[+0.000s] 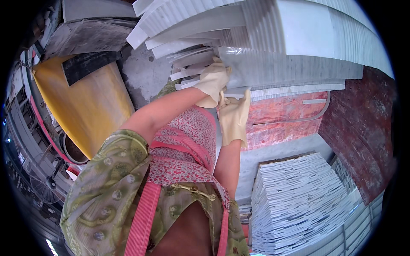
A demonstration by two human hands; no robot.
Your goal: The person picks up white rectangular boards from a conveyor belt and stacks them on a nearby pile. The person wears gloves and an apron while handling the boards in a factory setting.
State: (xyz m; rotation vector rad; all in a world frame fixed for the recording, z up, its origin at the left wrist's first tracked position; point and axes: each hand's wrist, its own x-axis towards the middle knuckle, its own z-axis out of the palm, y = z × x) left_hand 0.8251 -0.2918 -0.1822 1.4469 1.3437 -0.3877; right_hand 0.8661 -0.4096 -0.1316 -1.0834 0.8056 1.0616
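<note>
Cream rubber gloves cover both hands. At the near end of a stack of long, pale grey-white strips (290,70), my left hand (215,80) is closed, its fingers curled at the strip ends. Just below and to the right, my right hand (234,114) has its thumb and fingers on either side of the end of a white strip (237,91). The two hands nearly touch. Shorter pale strip ends (192,70) stick out in a loose fan to the left of my left hand. Parts of the fingers are hidden behind the gloves and strips.
More ribbed white strips (265,25) are piled at the far side. A worn red board (282,115) lies under the stack, with a dark red panel (358,132) at right. Nearer stands a tall stack of white strips (299,192). A yellow curved sheet (85,102) is at left.
</note>
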